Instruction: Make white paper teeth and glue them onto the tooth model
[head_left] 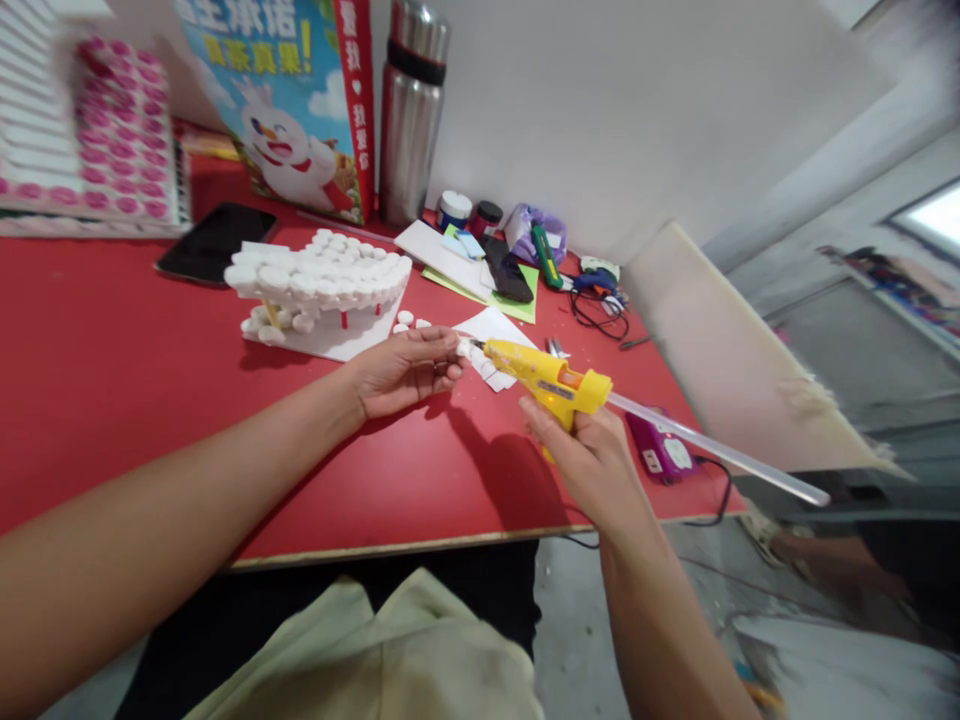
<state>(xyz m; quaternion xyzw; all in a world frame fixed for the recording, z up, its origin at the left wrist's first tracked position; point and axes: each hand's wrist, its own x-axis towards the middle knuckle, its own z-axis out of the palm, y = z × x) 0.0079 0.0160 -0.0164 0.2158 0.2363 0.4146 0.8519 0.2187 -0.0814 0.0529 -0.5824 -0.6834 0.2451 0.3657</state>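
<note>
My right hand is wrapped round the handle of a yellow hot glue gun, with a long clear glue stick sticking out of its back. The gun's nozzle meets a small white piece pinched between the thumb and fingers of my left hand. That piece looks like the white pebble-like bits close by, a few of which lie just behind my left hand. To the left stands a small model with a roof of white pebbles, red posts and a white base. White paper lies beneath the nozzle.
Along the back of the red table are a steel thermos, a printed bag, a phone, small jars and a green cutter. A purple power socket with a cord sits at the right edge. Another person's leg shows at right.
</note>
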